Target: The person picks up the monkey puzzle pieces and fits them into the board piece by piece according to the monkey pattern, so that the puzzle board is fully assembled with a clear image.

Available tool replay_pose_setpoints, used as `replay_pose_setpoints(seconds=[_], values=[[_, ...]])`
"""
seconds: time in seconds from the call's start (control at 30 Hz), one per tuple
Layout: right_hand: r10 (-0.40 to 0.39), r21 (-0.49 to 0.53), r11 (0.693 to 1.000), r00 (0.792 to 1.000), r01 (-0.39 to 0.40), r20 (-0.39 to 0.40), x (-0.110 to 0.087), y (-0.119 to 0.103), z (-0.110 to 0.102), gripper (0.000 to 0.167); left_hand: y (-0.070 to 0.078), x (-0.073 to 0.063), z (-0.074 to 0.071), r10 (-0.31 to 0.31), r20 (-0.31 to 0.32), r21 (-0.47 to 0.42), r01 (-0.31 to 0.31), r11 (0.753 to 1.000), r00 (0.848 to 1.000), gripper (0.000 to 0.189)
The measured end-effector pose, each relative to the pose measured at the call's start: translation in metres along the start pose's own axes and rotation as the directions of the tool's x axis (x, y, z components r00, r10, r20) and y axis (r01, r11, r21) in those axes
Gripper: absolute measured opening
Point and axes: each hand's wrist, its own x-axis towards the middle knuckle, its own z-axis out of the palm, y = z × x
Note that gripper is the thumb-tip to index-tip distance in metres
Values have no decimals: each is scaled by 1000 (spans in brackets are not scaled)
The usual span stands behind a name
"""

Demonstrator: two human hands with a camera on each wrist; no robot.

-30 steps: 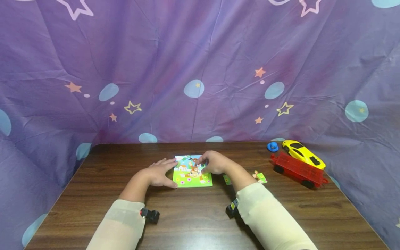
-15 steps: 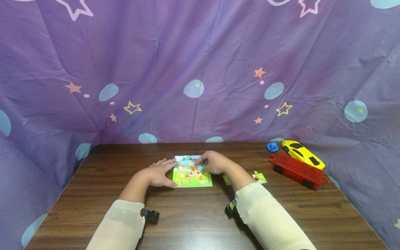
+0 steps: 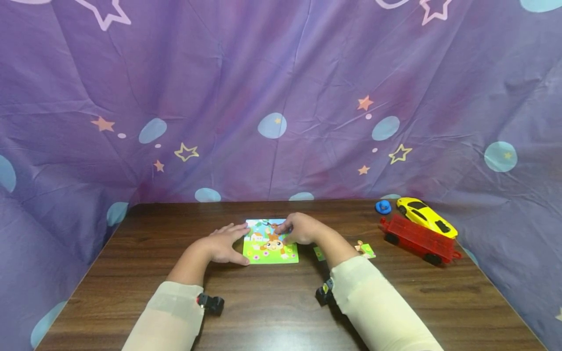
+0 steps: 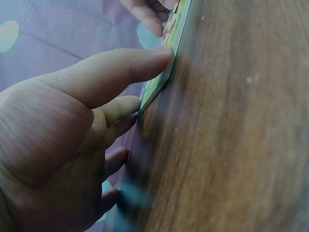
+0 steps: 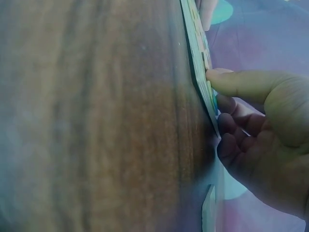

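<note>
A square picture puzzle (image 3: 268, 256) with a monkey on green grass under blue sky lies flat on the table. My left hand (image 3: 226, 243) rests along its left side, thumb at the near corner and fingers spread fairly straight; the left wrist view shows the thumb (image 4: 159, 60) over the board's edge. Over the board's right part bends my right hand (image 3: 303, 228), its thumb and index finger on a puzzle piece mostly hidden beneath them. In the right wrist view the thumb (image 5: 236, 82) touches the puzzle's top and the other fingers curl at its edge.
Loose puzzle pieces lie right of the board: one (image 3: 366, 249) beside the right forearm, another (image 3: 318, 253) partly under it. Farther right stand a red toy trailer (image 3: 419, 236), a yellow toy car (image 3: 426, 216) and a small blue hat-shaped toy (image 3: 383, 206). A purple curtain (image 3: 281, 97) hangs behind.
Both hands stay almost in place. Under the right fingers the monkey picture shifts slightly, its face now sitting more level; the right fingertips move very little.
</note>
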Motion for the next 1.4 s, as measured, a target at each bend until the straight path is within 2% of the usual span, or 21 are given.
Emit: replay_pose_setpoints(seconds=[0.27,0.8,1.13,1.4], values=[[0,-3,1000,1000,0,28,1,-1,-1,31,-1,1,1,-5,5,-4,5,1000,1000,102],[2,-6,1000,1000,-2,21,4,-2,-4,27,-2,2,0,2,-7,10,-2,1000,1000,102],[-20,6,1000,998,20,51,-5,4,-10,32,-1,2,0,7,-8,14,-7,1000,1000,102],[-53,40,998,998,52,20,-14,9,-14,36,-2,2,1,3,-3,17,-3,1000,1000,102]])
